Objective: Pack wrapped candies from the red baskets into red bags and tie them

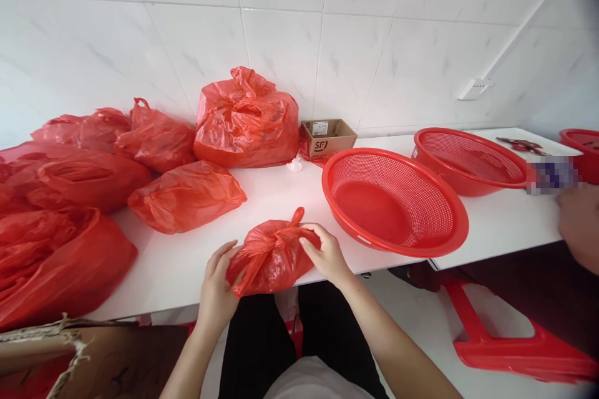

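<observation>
A small knotted red plastic bag [276,255] rests at the white table's front edge, right before me. Its twisted top is tied in the middle, and one loop of a handle sticks up at the back right. My left hand [219,287] curls around the bag's left side, near the other handle end. On the right side, my right hand [327,252] grips the bag with thumb and fingers close to the upright loop. What lies inside the bag cannot be made out.
Several filled red bags [246,118] crowd the left and back of the table [299,190]. A small cardboard box [327,137] stands by the wall. Red plastic baskets [393,206] sit to the right, near another person's arm [580,227]. Below are a large carton [116,355] and a red stool [515,349].
</observation>
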Motion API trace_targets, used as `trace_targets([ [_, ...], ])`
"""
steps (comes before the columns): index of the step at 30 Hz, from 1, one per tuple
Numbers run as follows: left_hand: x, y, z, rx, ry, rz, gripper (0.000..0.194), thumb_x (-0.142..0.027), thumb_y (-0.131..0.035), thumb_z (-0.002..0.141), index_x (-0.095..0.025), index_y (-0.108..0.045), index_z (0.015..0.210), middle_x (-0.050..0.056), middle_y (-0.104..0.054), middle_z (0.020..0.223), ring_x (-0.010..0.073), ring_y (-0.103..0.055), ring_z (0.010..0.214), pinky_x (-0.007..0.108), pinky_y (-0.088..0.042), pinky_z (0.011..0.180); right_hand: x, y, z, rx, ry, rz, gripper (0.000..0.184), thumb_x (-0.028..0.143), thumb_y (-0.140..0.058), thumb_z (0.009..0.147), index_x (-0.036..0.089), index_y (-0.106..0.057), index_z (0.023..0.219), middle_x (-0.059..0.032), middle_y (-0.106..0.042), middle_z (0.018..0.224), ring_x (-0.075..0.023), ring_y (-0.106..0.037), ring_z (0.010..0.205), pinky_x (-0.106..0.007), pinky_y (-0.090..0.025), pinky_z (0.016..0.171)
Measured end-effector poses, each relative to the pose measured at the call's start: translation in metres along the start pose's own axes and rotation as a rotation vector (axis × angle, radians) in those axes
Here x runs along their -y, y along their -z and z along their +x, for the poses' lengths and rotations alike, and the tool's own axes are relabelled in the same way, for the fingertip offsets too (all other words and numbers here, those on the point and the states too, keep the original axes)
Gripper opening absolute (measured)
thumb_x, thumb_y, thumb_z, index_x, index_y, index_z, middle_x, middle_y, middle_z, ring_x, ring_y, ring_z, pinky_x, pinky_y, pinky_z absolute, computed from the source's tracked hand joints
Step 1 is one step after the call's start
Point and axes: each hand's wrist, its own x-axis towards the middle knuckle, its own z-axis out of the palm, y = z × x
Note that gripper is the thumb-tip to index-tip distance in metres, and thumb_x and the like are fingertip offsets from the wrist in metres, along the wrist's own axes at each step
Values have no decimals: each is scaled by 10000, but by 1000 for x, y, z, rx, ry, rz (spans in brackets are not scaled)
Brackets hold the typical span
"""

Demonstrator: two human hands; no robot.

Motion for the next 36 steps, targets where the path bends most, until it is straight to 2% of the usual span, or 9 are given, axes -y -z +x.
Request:
trace_targets([
  [2, -9, -7, 2, 85, -120, 38, 576, -220, -563, 857, -262, -433, 1416, 117, -371, 1529, 298, -398, 1381, 486, -420, 1060, 5, -5, -2, 73, -61, 14, 357, 380, -561, 919, 244, -582, 1248, -58, -639, 1275, -209, -583, 1195, -369, -430, 1040],
  [5, -20, -14, 12, 142, -267, 156, 728, -195, -561, 863, -320, -264, 1516, 112, -269, 1593, 336, -296, 1444, 558, -364, 1094, 9, -13, -1, 90, -165, 23, 423, 499, -439, 970, 261, -584, 1288, -57, -625, 1315, -219, -549, 1252, -390, -408, 1060],
  [9, -28, -15, 25, 156, -367, 275, 645, -213, -534, 898, -358, -328, 1491, 83, -345, 1572, 357, -263, 1459, 599, -363, 1080, 9, -15, 14, 40, -266, -98, 499, 571, -319, 986, 257, -607, 1246, -75, -698, 1153, -246, -622, 1133, -410, -453, 963],
  [13, -25, -13, 27, 198, -436, 239, 522, -200, -536, 890, -312, -475, 1396, 77, -473, 1495, 335, -332, 1431, 576, -396, 1069, 6, -15, 38, 111, -356, -330, 574, 555, -547, 885, 228, -509, 1356, -98, -721, 1015, -287, -665, 1006, -444, -460, 896],
  [18, -10, -19, 21, 201, -398, 168, 469, -154, -543, 849, -262, -563, 1305, 83, -632, 1315, 298, -519, 1285, 523, -443, 1044, 6, -29, 60, 172, -226, -80, 530, 259, -674, 761, 239, -554, 1276, -15, -710, 915, -197, -674, 876, -349, -487, 854],
  [24, -8, -21, 14, 159, -286, 127, 495, -197, -455, 937, -330, -471, 1414, 67, -641, 1276, 266, -594, 1149, 538, -435, 1031, 36, -35, 70, 97, -182, 414, 217, 375, -600, 835, 167, -647, 873, -56, -714, 811, -197, -678, 889, -315, -492, 853],
  [27, -20, -14, 14, 70, -248, 37, 496, -168, -410, 958, -366, -476, 1408, 56, -589, 1309, 241, -566, 1178, 489, -451, 1022, 43, -36, 76, 83, -153, 422, 259, 424, -572, 862, 172, -623, 836, -51, -708, 774, -175, -663, 822, -293, -493, 806],
  [30, -33, -9, 11, 7, -302, -44, 436, -122, -430, 933, -351, -606, 1259, 49, -518, 1356, 240, -506, 1247, 436, -462, 1018, 34, -41, 85, 94, -188, 362, 281, 452, -532, 869, 178, -588, 838, -31, -683, 740, -147, -634, 682, -265, -499, 681],
  [36, -40, -13, -8, 22, -272, -133, 267, -117, -436, 925, -255, -656, 988, 83, -509, 1328, 242, -472, 1285, 427, -458, 1035, 5, -46, 105, 36, -236, 162, 233, 387, -492, 859, 198, -525, 727, 8, -606, 643, -135, -575, 574, -246, -462, 574],
])
